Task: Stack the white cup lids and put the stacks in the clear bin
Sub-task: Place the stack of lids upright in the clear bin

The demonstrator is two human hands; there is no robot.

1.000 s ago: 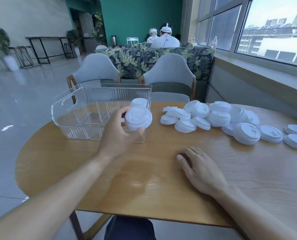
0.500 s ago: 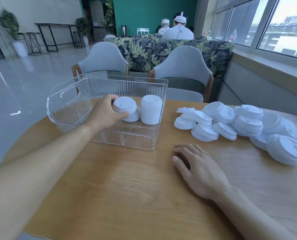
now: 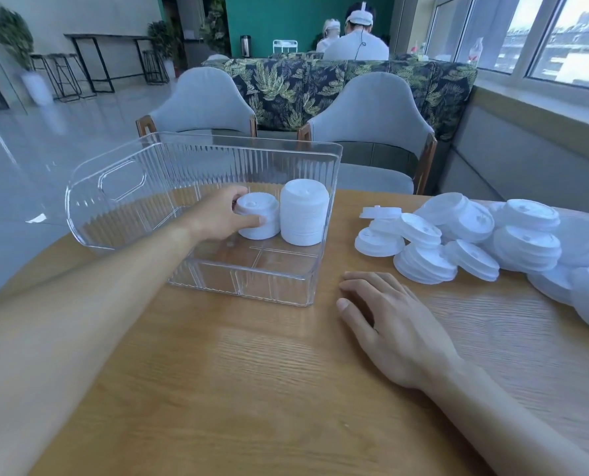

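- The left hand (image 3: 222,216) has moved deeper into the clear ribbed plastic bin (image 3: 197,159) than half a second ago; the short stack of white cup lids (image 3: 258,218) it carries now sits low, on or just above the bin floor, where before it was held higher and tilted.
- Its fingers (image 3: 236,197) curl round the short stack, thumb on the near side, the rest over the top and far side.
- The short stack stands touching the taller stack of white cup lids (image 3: 305,218), which rests upright in the bin's far right corner, as it did before.
- The right hand (image 3: 392,324) lies flat on the round wooden bench (image 3: 252,389) with fingers straight and slightly spread, holding nothing, unchanged from earlier.
- The loose heap of white plastic cup lids (image 3: 475,235) lies on the bench to the right of the bin, apart from it, seemingly untouched.
- Whether the short stack actually rests on the bin floor cannot be told; the hand covers its left side.
- The heap runs off the right edge, so its full extent is cut off, and the lids nearest that edge are blurred.
- Two grey upholstered chairs (image 3: 368,111) stand behind the bench.
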